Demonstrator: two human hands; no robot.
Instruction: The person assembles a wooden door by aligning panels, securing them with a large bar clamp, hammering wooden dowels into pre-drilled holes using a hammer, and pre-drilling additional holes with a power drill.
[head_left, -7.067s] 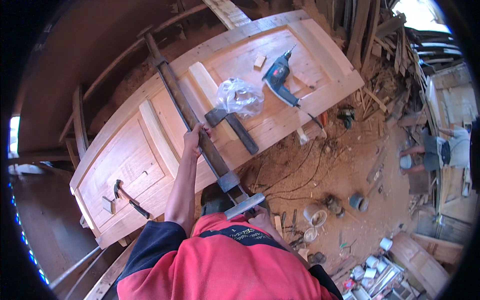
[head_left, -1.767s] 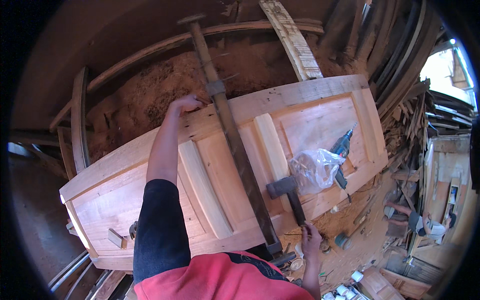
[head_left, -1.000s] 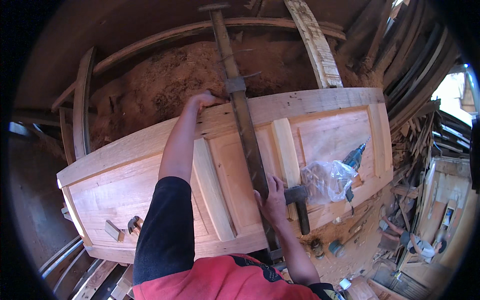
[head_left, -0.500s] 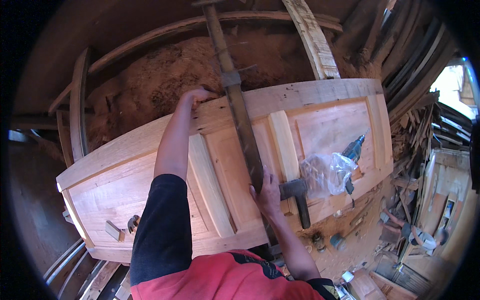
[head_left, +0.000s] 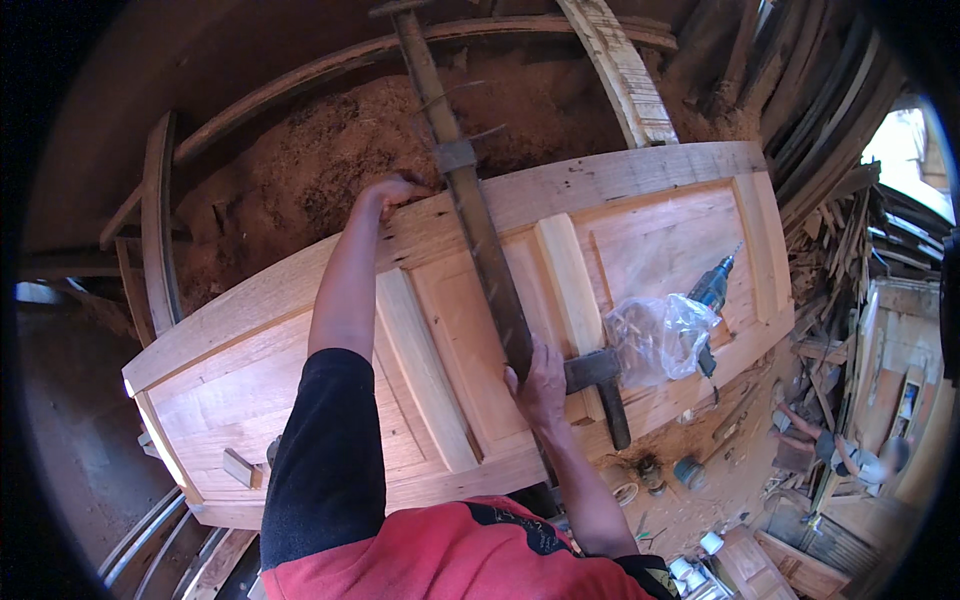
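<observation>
A pale wooden panel door [head_left: 590,165] lies across the view in front of me. Over it, from the far side to my near side, runs a long dark metal bar clamp [head_left: 488,255]. At the door's far edge, left of the bar, my left hand [head_left: 393,192] is curled over the wood; its fingertips are partly hidden. My right hand [head_left: 541,388] grips the bar near the door's near side, thumb to the left and fingers to the right. Beside that hand lies a hammer [head_left: 600,382], its dark head close to the fingers.
A clear plastic bag [head_left: 655,335] and a blue-green power drill [head_left: 712,285] rest on the door's right part. A small wood block [head_left: 238,467] lies at left. Sawdust [head_left: 300,165] is heaped beyond. Another person [head_left: 860,462] sits at far right among stacked timber.
The view has tilted slightly, shifting the door, drill and hammer in the picture. A small tool near my left sleeve is now mostly hidden behind it. Both hands keep their holds.
</observation>
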